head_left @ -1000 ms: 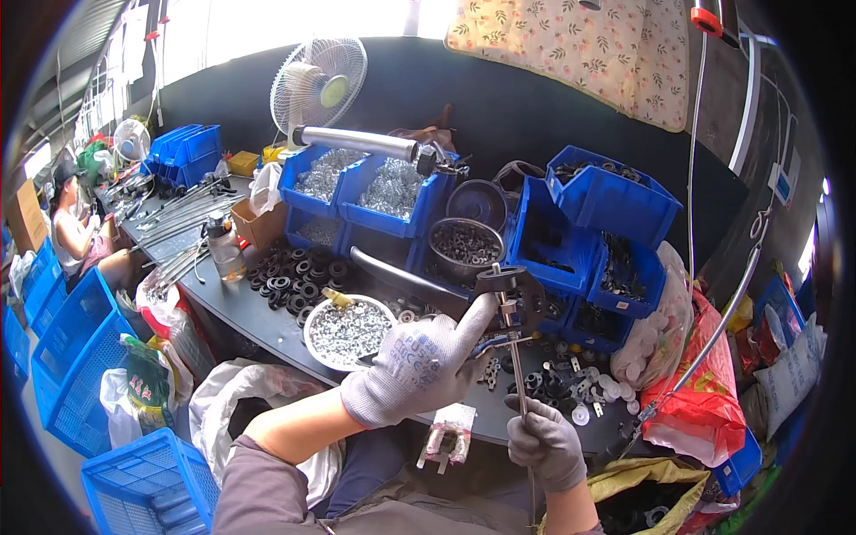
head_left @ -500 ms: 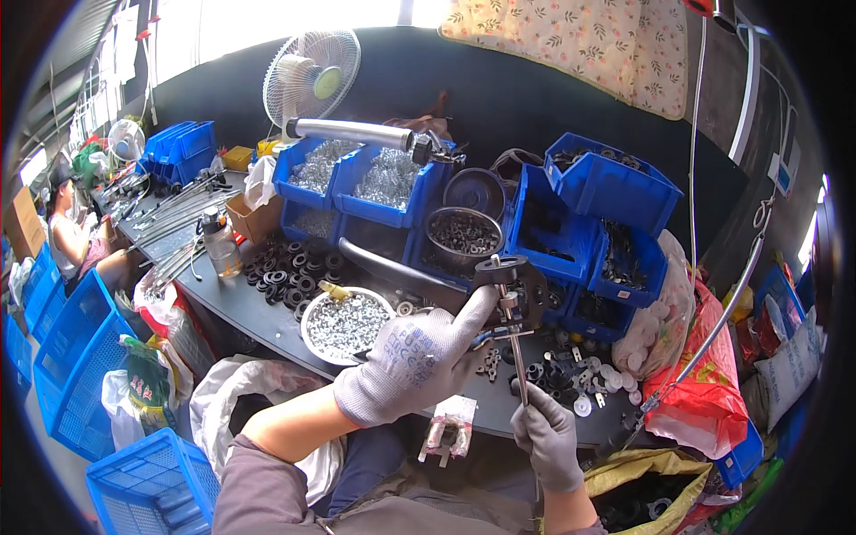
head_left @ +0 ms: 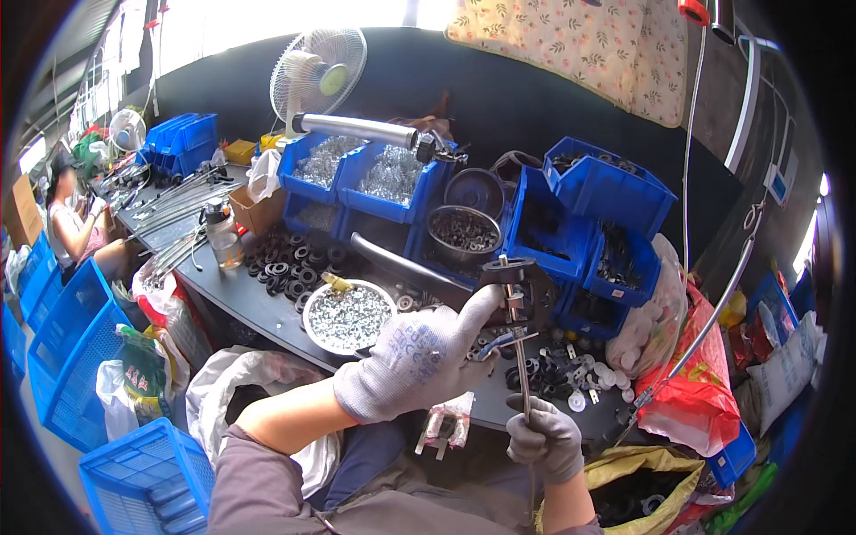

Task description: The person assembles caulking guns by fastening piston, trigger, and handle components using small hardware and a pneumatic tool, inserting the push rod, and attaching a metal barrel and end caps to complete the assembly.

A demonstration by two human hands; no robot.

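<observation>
An upright metal rod (head_left: 523,379) with small metal fittings stands in front of me, a black fitting (head_left: 517,271) round its top. My left hand (head_left: 415,361), in a grey glove, is closed at the rod's upper part, thumb against the black fitting; its other fingertips are partly hidden. A slim blue-grey bar (head_left: 501,341) crosses the rod beside those fingers. Lower down, my right hand (head_left: 546,439), also gloved, curls round the rod, which runs on below it. A white bowl (head_left: 310,332) of small metal parts stands left of my left hand.
Black rings (head_left: 290,267) lie behind the bowl. Blue bins (head_left: 383,207) of parts and a round metal pan (head_left: 464,254) stand farther back. Loose black and white pieces (head_left: 575,379) lie right of the rod. A yellow sack (head_left: 655,464) is at lower right. Another person (head_left: 76,223) sits far left.
My right hand's fingers have shifted slightly down the rod and curled more. My left hand keeps its place at the rod's top. The whole view has moved a little.
</observation>
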